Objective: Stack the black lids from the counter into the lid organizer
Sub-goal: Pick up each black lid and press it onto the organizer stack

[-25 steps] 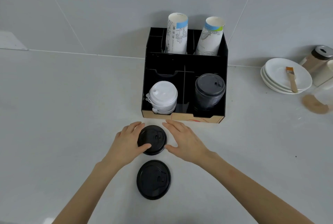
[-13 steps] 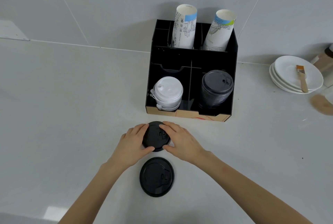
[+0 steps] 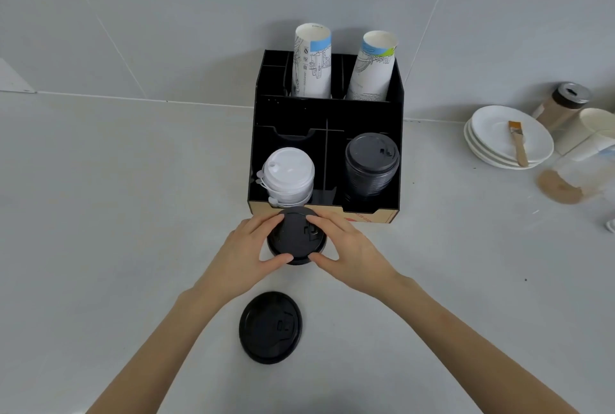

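Hands on the counter (image 3: 100, 214), both ours, meeting over one black lid (image 3: 297, 236) just in front of the organizer (image 3: 327, 114). Left hand (image 3: 246, 254): half curled, thumb at the lid's near rim, fingers over the far rim, pinching from the left. We judge the two-sided hold keeps a thin, slippery lid level as it comes up. Whether the lid is off the counter yet, we cannot tell. Right hand (image 3: 349, 247): same half-curled pinch, mirrored on the right rim. Second lid (image 3: 270, 327) lies flat toward the counter's near edge, between our forearms, untouched; likely next. Inside the organizer, front left bay holds white lids (image 3: 288, 175); front right bay holds the black stack (image 3: 372, 164), so ours belongs on top there. Cups (image 3: 312, 64) stand in the back bays. Far right of the counter: plates (image 3: 506, 137) with a brush (image 3: 517, 142) laid across.
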Demonstrator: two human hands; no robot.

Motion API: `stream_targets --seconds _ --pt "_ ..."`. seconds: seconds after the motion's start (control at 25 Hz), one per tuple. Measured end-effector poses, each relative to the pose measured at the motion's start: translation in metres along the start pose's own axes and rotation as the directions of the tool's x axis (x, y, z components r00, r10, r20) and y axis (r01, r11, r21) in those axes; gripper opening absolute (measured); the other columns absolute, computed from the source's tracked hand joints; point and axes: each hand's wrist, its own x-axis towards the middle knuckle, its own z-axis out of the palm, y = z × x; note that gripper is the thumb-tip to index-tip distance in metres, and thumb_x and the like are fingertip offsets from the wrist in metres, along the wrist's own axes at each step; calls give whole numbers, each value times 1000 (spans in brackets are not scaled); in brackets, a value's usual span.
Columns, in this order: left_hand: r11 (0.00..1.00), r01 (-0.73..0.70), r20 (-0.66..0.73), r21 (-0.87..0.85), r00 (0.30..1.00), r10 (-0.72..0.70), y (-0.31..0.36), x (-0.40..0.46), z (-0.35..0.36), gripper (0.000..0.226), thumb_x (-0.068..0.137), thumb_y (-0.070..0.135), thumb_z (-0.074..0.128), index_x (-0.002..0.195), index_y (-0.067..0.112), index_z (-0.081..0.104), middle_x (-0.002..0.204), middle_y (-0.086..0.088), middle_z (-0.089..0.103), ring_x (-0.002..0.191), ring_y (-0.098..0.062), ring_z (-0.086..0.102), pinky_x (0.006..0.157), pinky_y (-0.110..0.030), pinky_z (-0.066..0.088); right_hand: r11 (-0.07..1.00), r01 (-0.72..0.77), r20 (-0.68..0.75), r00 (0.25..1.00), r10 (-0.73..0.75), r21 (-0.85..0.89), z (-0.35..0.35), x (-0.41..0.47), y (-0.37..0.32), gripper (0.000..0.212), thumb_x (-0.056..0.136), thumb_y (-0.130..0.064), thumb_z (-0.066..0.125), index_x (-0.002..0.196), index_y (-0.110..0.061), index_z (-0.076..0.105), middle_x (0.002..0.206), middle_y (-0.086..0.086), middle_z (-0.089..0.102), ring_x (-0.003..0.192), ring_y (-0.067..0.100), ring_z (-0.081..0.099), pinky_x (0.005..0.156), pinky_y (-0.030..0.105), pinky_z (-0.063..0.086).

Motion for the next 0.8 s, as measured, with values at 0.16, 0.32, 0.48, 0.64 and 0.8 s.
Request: stream_targets --seconds 0.16,0.32,0.48,0.64,0.8 --pt "997 -70 -59 -35 996 68 22 13 -2 61 80 31 62 133 20 34 143 3 35 128 -10 32 104 -21 19 1000 -15 -90 996 17 23 -23 -7 6 53 84 -20 59 132 -20 36 148 -1 31 133 15 33 104 20 26" --pt "990 -142 -72 -10 987 141 42 36 -8 58 81 29 62 132 19 37 143 1 37 130 -14 32 104 -21 20 999 -34 -174 984 40 39 -48 -7 12 52 84 -19 60 131 -20 38 146 -2 34 129 13 38 92 -5 24" --pt "983 -181 -75 19 980 182 60 60 -13 57 82 29 60 132 17 36 146 0 34 133 -15 29 102 -17 17 998 -57 -246 967 65 41 -69 -1 18 52 83 -17 61 130 -18 40 146 0 34 131 13 36 97 2 24" --pt "983 -182 -65 1 981 182 73 84 -15 58 82 28 60 133 16 35 148 1 31 134 -14 29 100 -14 15 997 -75 -285 955 78 22 -88 9 24 51 84 -17 60 130 -17 39 146 0 34 132 14 35 99 12 23" --pt "980 -199 -51 27 978 200 80 110 -15 58 82 27 60 133 14 35 148 -3 31 135 -17 31 106 -21 21 995 -96 -297 950 98 21 -101 20 35 51 84 -17 59 131 -16 38 146 2 35 132 16 35 101 15 23"
